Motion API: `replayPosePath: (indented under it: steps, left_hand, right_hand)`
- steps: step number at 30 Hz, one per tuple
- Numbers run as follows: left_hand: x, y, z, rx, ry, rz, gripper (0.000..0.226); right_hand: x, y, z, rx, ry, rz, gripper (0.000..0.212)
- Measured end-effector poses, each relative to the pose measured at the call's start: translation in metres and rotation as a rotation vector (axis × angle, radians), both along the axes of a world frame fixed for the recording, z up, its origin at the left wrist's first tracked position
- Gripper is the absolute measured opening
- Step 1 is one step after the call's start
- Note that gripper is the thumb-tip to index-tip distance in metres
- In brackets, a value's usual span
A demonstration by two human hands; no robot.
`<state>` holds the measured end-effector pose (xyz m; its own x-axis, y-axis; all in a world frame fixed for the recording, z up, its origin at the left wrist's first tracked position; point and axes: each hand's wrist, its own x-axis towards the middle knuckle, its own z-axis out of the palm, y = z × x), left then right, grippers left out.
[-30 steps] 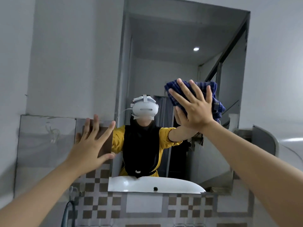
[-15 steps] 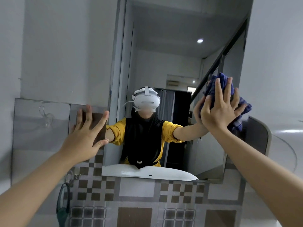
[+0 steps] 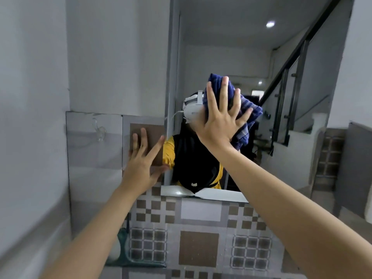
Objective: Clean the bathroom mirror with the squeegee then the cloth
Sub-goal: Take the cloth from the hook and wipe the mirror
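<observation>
The bathroom mirror [image 3: 237,57] hangs on the wall ahead and reflects a person in a yellow top and a stair rail. My right hand [image 3: 221,119] presses a dark blue striped cloth [image 3: 246,117] flat against the middle of the glass, fingers spread and straight. My left hand [image 3: 144,160] rests with spread fingers on the tiled wall just left of the mirror's lower left edge. No squeegee is in view.
Brown and grey patterned tiles [image 3: 198,250] cover the wall below the mirror. A clear plastic hook [image 3: 98,129] sticks to the glossy tile at the left. A green object [image 3: 122,244] stands low at the left. A grey wall panel [image 3: 358,170] is at the right.
My right hand has slid the cloth from the mirror's right side to its middle. My left hand stays on the wall by the mirror's left edge. The view has shifted right and down.
</observation>
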<state>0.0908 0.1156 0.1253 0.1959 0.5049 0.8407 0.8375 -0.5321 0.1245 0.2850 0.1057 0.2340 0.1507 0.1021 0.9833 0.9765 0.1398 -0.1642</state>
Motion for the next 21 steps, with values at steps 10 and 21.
replayPosePath:
  steps: [10,21]
  left_hand:
    - [-0.002,0.010,-0.011,0.068,0.043,0.072,0.071]
    - [-0.003,0.013,-0.011,0.093,0.061,0.091,0.068]
  right_hand:
    - [-0.032,0.014,-0.004,0.027,-0.579,-0.013,0.056]
    - [0.097,-0.005,-0.020,0.024,-0.789,-0.176,0.054]
